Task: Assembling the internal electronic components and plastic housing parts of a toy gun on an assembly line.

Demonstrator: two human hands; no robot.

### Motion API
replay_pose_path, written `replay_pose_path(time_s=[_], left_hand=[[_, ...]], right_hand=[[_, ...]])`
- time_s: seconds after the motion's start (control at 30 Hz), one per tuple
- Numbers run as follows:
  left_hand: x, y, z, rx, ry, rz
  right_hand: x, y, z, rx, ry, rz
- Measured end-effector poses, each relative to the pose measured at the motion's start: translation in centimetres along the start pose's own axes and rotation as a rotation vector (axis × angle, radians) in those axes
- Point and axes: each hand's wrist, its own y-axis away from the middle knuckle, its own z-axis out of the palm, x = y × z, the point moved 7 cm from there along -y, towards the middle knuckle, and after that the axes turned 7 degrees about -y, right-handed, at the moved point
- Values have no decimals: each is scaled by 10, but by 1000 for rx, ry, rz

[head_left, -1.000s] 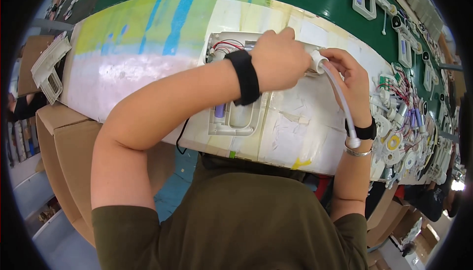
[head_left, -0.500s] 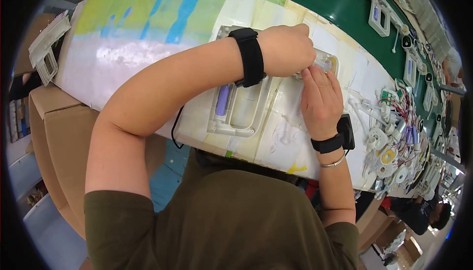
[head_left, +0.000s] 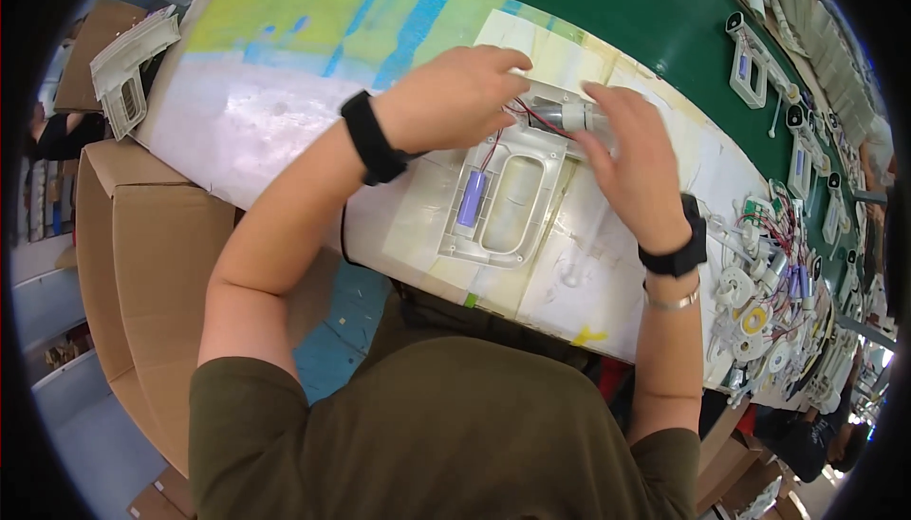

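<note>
A white plastic housing half [head_left: 548, 221] with a looped handle lies on the table in front of me. It holds a purple cylindrical battery cell [head_left: 471, 199], red and dark wires [head_left: 492, 153] and a silver motor [head_left: 548, 116] at its far end. A whitish, partly clear cylindrical piece [head_left: 593, 120] extends to the right of the motor. My left hand [head_left: 460, 98] is over the housing's far left end, thumb and fingers apart beside the wires. My right hand [head_left: 634, 155] is around the whitish piece, thumb and fingers spread; whether they touch it I cannot tell.
A heap of wired parts, battery cells and white fittings [head_left: 773, 302] covers the table's right side. Partly assembled white units [head_left: 748, 69] stand along the green surface [head_left: 626, 8]. At left are a cardboard box [head_left: 157, 264] and white housings [head_left: 128, 69].
My hands have moved apart: the left went left off the far right part, and the right opened. The motor and wires at the housing's far end now show. My view has shifted slightly.
</note>
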Motion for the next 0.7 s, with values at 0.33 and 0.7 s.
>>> replay_pose_path(time_s=[0.33, 0.7], left_hand=[[5, -5, 11, 9, 322, 70], [5, -10, -18, 150, 42, -48]], right_hand=[[28, 15, 20, -27, -148, 207], [17, 26, -7, 67, -101, 175]])
